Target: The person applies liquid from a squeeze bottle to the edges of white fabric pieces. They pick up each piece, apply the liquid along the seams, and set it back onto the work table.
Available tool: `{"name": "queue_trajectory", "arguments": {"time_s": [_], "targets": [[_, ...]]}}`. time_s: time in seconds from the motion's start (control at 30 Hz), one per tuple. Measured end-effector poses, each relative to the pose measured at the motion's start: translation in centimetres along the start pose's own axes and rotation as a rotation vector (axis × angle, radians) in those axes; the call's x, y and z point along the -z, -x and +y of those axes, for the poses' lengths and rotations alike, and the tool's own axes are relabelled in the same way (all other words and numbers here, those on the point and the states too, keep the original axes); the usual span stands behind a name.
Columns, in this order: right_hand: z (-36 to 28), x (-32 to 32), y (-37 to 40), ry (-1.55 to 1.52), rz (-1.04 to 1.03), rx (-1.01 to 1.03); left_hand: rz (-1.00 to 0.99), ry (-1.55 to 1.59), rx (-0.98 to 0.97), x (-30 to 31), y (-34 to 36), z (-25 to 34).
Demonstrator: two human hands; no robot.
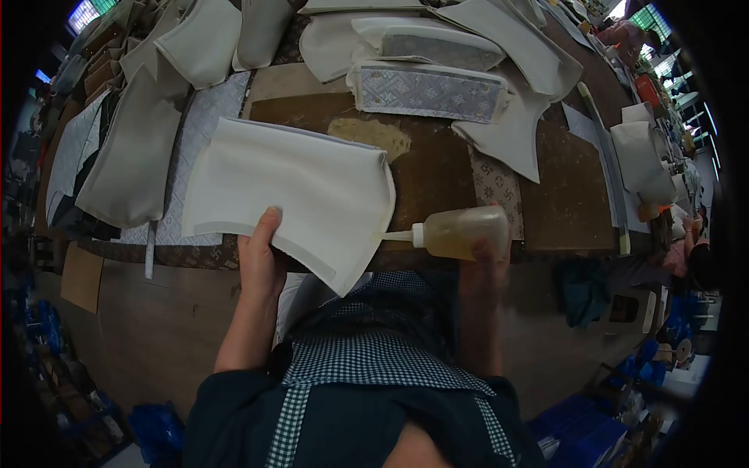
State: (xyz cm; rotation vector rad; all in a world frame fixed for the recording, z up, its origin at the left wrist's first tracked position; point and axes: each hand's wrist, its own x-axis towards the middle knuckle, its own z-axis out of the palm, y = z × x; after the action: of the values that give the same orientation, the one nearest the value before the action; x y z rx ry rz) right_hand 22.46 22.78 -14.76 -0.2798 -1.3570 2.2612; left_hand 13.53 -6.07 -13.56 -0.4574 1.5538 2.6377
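Observation:
My left hand (260,255) grips the near edge of a white fabric panel (292,191) that lies on the brown worktable (437,175), thumb on top. My right hand (484,251) holds a squeeze bottle (460,232) of yellowish glue on its side. The bottle's white nozzle touches the panel's right edge. A dried glue patch (370,134) marks the table just beyond the panel.
Several more white and grey fabric pieces (133,156) are stacked along the left and far side. A patterned strip piece (427,92) lies behind the panel. More pieces (641,156) sit at the right. Another person's hand (686,242) shows at the far right.

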Motion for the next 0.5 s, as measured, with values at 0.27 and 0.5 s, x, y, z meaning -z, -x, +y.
{"name": "queue_trajectory", "arguments": {"time_s": [0.27,0.5], "targets": [[-0.2,-1.2,2.7,-0.122,0.005,-0.167,0.008,0.014,-0.013,0.0,-0.1,-0.3],[0.3,-1.5,5.1,-0.139,-0.063,-0.297,0.002,0.025,-0.024,-0.5,0.0,-0.1]]}}
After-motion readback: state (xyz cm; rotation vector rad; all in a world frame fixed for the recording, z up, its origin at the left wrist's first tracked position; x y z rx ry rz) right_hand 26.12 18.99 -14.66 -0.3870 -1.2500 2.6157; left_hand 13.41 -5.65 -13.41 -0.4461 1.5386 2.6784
